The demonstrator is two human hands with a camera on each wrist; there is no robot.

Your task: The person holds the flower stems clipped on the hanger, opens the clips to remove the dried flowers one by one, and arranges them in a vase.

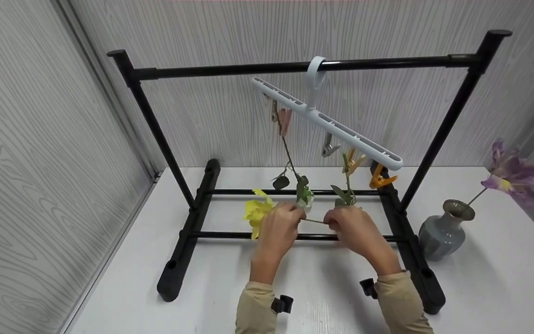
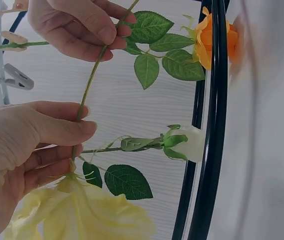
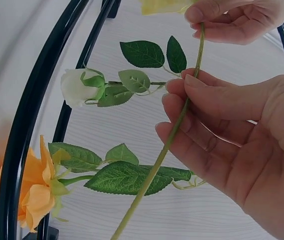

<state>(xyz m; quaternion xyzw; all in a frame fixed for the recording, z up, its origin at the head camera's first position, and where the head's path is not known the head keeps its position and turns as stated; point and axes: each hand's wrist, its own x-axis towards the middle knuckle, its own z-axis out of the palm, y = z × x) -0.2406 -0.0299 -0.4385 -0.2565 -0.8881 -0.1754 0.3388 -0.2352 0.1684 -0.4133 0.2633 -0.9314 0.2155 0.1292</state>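
Black tubular rack (image 1: 157, 134) and glossy grey vase (image 1: 441, 239) on a white tabletop (image 1: 503, 287).
The rack's top bar (image 1: 220, 70) spans two slanting posts; two lower crossbars (image 1: 234, 192) join its long feet (image 1: 181, 250). Just beside the right foot, the vase stands upright, a purple flower (image 1: 511, 175) with a yellow patch leaning out to the right. Grey panels (image 1: 220, 120) with a wavy wood-grain pattern rise behind and at the sides.

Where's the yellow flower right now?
In the head view, the yellow flower is slightly left of centre, just left of the left hand; its stem is pinched by that hand and the right hand.
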